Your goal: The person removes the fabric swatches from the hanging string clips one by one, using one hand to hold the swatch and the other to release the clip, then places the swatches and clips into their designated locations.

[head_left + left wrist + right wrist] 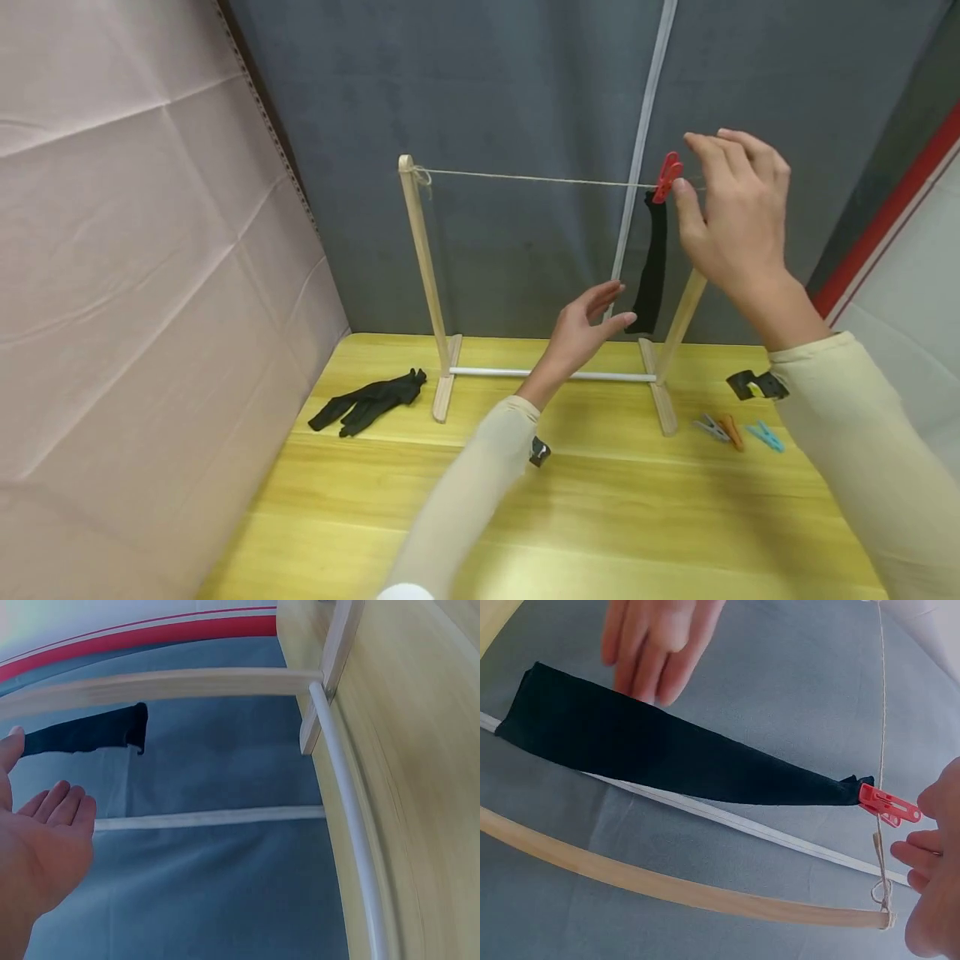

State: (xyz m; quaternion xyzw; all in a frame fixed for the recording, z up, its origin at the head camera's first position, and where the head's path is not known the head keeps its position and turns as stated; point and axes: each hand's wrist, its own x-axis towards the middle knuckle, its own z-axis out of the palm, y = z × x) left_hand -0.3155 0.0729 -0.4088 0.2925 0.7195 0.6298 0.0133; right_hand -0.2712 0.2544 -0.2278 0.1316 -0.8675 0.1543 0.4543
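A black sock (652,267) hangs from the string line (525,177), its top pinched by a red clothespin (887,802). My right hand (742,208) is raised beside the clothespin, fingers bent loosely and spread from the thumb. In the right wrist view a small gap shows between these fingers and the clothespin. Low down near the sock's bottom end, my left hand (577,333) extends with fingers fairly straight and holds nothing. From the left wrist view, the thumb overlaps the sock (90,731); whether it touches cannot be told.
The line runs between two wooden posts (425,258) joined by a white rod (487,372). Another black cloth piece (371,402) lies on the table (360,517) at left. Grey, orange and blue clothespins (767,436) lie at right. A grey curtain (510,92) hangs behind.
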